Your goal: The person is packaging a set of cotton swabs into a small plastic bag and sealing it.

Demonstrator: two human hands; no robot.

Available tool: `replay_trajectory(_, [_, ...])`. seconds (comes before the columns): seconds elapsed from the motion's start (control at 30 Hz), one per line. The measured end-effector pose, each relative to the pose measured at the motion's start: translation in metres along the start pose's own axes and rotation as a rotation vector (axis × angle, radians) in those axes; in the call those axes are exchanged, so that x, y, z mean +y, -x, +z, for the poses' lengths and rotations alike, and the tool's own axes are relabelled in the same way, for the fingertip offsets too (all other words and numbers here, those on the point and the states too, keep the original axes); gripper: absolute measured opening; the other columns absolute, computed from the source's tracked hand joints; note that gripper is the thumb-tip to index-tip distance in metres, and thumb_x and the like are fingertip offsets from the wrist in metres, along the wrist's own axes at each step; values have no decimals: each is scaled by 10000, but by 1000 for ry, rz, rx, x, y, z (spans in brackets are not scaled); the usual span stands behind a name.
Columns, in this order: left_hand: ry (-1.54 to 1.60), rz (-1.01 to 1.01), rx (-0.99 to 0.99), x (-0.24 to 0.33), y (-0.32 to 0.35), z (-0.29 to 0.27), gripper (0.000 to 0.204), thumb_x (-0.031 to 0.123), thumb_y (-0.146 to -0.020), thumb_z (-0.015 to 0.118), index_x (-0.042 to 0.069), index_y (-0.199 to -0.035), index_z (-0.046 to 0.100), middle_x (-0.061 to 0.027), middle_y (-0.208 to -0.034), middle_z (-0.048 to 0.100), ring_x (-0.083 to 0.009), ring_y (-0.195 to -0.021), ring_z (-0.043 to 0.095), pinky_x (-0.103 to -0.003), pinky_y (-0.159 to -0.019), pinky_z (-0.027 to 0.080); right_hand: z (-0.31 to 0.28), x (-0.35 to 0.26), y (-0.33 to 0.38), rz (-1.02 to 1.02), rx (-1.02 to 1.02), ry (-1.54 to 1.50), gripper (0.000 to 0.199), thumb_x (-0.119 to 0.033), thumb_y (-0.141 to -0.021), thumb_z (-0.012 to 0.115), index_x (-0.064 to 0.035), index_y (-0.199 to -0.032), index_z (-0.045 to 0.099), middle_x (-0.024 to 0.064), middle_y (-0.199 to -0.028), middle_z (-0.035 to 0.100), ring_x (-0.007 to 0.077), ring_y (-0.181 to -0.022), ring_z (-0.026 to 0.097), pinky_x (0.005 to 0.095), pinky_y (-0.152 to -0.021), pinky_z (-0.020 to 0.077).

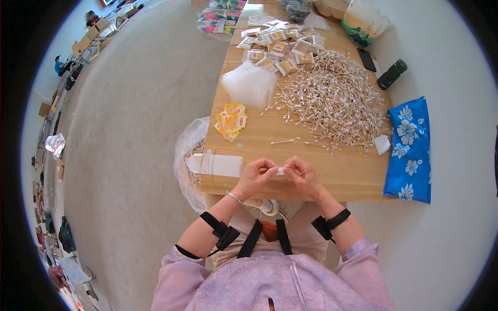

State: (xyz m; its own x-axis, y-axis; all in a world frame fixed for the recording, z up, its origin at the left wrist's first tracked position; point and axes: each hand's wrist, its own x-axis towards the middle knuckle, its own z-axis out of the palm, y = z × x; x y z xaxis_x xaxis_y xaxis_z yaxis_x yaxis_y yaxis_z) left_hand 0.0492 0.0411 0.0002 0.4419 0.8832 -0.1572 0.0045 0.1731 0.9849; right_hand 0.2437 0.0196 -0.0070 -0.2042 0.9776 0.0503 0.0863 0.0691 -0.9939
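Close to the table's front edge, my left hand (253, 177) and my right hand (303, 178) pinch a small white object (280, 171) between their fingertips; its kind is too small to make out. Left of my left hand lies a white cardboard box-like strip (227, 165). Several loose cotton swabs (282, 141) lie just beyond my hands. A large heap of cotton swabs (337, 98) spreads over the right of the table. Yellow-orange printed cards (231, 122) and a stack of clear plastic bags (250, 84) lie to the left.
Filled swab packets (277, 47) are piled at the back. A blue flowered bag (409, 150) lies on the right edge, with a black bottle (392, 74) and phone (367, 59) farther back. A clear sack of swabs (189, 166) stands beside the table's left edge.
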Motion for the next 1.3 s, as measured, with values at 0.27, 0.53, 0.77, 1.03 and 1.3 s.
replay_trajectory(0.27, [-106, 193, 181, 6, 14, 13, 138, 65, -849, 668, -18, -952, 627, -60, -881, 661, -116, -853, 631, -265, -799, 524, 5, -35, 5, -246, 103, 401, 109, -88, -812, 659, -41, -894, 606, 101, -901, 602, 279, -854, 582, 336, -751, 478])
replay_trajectory(0.53, [-283, 274, 170, 3, 14, 12, 93, 44, -836, 658, -4, -911, 630, -102, -901, 687, -168, -821, 655, -270, -757, 521, 10, -41, 3, -259, 87, 573, 54, -48, -749, 661, -85, -788, 654, 88, -801, 542, 282, -840, 520, 360, -758, 438])
replay_trajectory(0.77, [-333, 297, 213, -1, 17, 8, 144, 64, -797, 693, 38, -934, 655, -108, -999, 669, -228, -895, 641, -306, -773, 509, 5, -38, 7, -294, 229, 535, 180, -59, -734, 689, -91, -912, 691, 66, -870, 605, 273, -927, 544, 353, -838, 447])
replay_trajectory(1.03, [-802, 748, 192, 10, 12, 2, 219, 53, -720, 706, 83, -934, 673, -43, -937, 661, -241, -880, 604, -320, -760, 506, -1, -21, 10, -474, 90, 692, 229, -74, -713, 695, -83, -941, 681, 53, -917, 651, 249, -880, 581, 342, -771, 497])
replay_trajectory(1.3, [-1113, 911, 243, 15, 19, 6, 257, 75, -679, 632, 137, -926, 669, 35, -943, 637, -164, -842, 576, -319, -745, 440, 2, -27, 16, -811, 177, 1179, 295, -107, -701, 658, -91, -995, 637, 0, -921, 542, 184, -901, 542, 317, -752, 470])
